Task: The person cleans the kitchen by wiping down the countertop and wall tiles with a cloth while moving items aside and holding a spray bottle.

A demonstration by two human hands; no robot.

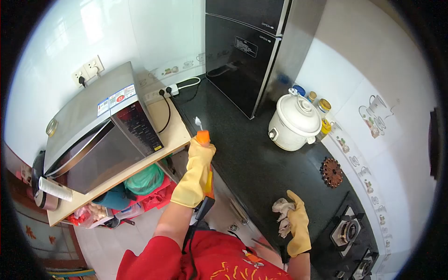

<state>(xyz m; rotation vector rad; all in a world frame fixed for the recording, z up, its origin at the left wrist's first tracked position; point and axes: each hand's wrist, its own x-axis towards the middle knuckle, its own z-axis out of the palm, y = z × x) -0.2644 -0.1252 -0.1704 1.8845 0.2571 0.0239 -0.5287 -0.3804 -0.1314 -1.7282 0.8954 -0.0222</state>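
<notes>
My left hand [198,161], in a yellow rubber glove, is closed around a spray bottle with an orange nozzle [203,137]. A white burst of spray [198,122] shows just beyond the nozzle, over the black countertop [238,144]. Part of the bottle's yellow-orange body shows below the glove. On the right, my right hand [298,224], gloved alike, grips a crumpled greyish rag [283,215] on or close to the counter; I cannot tell how firmly the rag touches the surface.
A white electric cooker [295,122] stands near several jars by the wall. Beside them are a brown trivet [332,172] and a gas stove [349,231]. A black fridge [242,51] stands at the back. To the left, a microwave [100,135] sits on a wooden shelf near a power strip [161,93].
</notes>
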